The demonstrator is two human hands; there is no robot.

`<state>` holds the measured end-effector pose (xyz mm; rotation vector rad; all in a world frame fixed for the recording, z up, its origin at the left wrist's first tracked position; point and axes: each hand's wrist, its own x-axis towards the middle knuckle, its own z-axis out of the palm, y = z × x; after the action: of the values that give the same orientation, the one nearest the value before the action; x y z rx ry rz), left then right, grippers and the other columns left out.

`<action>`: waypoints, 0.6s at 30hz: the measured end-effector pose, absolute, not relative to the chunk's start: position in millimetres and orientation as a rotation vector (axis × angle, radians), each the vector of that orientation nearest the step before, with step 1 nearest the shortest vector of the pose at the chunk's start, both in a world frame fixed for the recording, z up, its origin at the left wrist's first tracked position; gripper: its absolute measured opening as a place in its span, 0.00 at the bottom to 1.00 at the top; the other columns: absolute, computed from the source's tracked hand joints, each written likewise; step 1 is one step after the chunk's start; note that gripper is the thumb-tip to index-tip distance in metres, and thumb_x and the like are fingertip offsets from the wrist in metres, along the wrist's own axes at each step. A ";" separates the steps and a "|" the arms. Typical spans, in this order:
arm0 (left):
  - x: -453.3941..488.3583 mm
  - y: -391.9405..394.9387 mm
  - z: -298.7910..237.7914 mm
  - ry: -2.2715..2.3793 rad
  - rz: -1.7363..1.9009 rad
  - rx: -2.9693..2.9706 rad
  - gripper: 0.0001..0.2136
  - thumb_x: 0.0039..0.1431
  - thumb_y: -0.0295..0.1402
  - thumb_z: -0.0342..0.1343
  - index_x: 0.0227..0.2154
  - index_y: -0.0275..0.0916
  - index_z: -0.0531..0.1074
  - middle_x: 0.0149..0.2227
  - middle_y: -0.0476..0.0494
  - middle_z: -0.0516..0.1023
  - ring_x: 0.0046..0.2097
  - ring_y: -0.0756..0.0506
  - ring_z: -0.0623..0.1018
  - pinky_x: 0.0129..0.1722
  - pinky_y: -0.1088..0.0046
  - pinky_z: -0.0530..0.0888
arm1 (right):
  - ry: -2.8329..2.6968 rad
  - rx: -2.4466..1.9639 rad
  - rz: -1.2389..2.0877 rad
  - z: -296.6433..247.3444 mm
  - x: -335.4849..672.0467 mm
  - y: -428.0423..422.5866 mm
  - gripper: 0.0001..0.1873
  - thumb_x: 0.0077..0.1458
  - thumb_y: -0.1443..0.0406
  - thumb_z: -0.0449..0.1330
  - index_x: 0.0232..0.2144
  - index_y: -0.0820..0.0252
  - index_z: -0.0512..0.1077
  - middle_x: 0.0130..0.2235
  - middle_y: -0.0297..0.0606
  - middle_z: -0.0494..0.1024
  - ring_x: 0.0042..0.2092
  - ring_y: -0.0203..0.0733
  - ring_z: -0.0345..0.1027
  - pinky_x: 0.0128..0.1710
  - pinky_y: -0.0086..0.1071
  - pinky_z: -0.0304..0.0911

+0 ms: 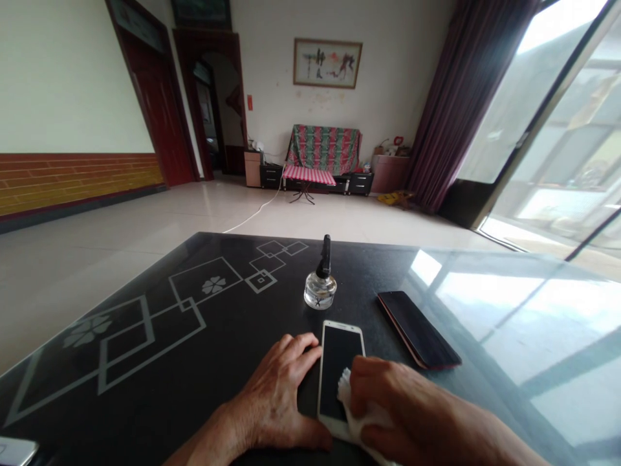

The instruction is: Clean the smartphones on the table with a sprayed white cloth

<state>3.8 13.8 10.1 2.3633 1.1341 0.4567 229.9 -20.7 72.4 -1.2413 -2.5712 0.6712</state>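
Note:
A white phone [338, 362] with a dark screen lies face up on the black glass table [194, 349] in front of me. My left hand [276, 395] rests flat on the table, fingers stretched out against the phone's left edge. My right hand [398, 408] is closed on a crumpled white tissue [352, 408] pressed on the lower right part of the screen. A small clear glass bottle [321, 285] with a black cap stands just beyond the phone.
A second, dark phone with a reddish edge [418, 327] lies to the right. A white object [14, 450] pokes in at the table's near left corner. Beyond the table are a tiled floor, a covered sofa [323, 152] and glass doors [557, 129].

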 end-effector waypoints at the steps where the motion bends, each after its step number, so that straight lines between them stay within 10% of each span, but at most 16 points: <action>1: 3.9 14.0 9.5 1.136 0.453 2.363 0.45 0.31 0.52 0.67 0.57 0.40 0.65 0.61 0.37 0.61 0.57 0.30 0.65 0.58 0.49 0.64 | -2.581 -1.220 0.675 73.3 230.0 -23.3 0.14 0.43 0.75 0.59 0.33 0.56 0.73 0.37 0.35 0.74 0.38 0.38 0.69 0.39 0.27 0.63; 18: 2.0 13.7 11.4 1.123 0.445 2.369 0.46 0.33 0.52 0.67 0.58 0.41 0.63 0.61 0.37 0.61 0.58 0.31 0.64 0.60 0.49 0.61 | -2.399 -1.259 0.284 30.3 252.0 39.3 0.10 0.61 0.66 0.51 0.38 0.57 0.73 0.39 0.40 0.72 0.41 0.41 0.66 0.42 0.34 0.63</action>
<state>2.0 13.7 11.4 2.3691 1.1225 0.4448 252.0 39.3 30.3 -1.2591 -2.3986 0.2840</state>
